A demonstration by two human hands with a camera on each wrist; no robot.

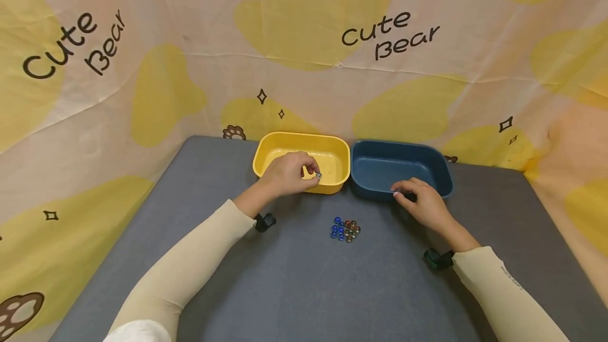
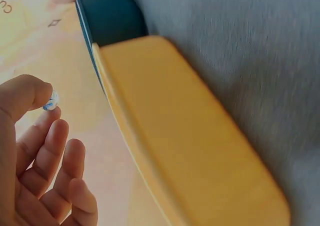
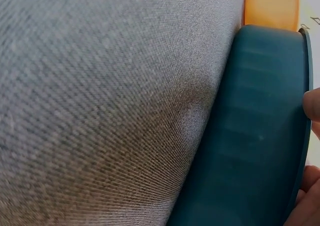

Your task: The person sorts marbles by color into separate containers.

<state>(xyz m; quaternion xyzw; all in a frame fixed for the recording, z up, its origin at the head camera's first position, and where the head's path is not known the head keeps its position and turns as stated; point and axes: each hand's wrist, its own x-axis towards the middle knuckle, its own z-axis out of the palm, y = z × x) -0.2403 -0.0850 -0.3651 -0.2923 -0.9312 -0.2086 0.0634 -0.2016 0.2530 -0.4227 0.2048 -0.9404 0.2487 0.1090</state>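
Observation:
My left hand (image 1: 314,172) hovers over the near edge of the yellow bin (image 1: 266,152) and pinches a small clear-blue glass bead (image 1: 319,176) between thumb and forefinger. The left wrist view shows the same bead (image 2: 51,101) at my thumb tip, beside the yellow bin's outer wall (image 2: 200,146). My right hand (image 1: 402,193) is at the near rim of the blue bin (image 1: 437,168), with fingers curled over the rim. On the grey table (image 1: 294,289), a small pile of blue, red and green beads (image 1: 345,229) lies between my hands. The blue bin's wall (image 3: 250,136) fills the right wrist view.
The two bins stand side by side against the yellow-patterned backdrop (image 1: 304,41) at the table's far edge. Cloth walls close in the left and right sides. Black wrist mounts (image 1: 264,221) sit on both forearms.

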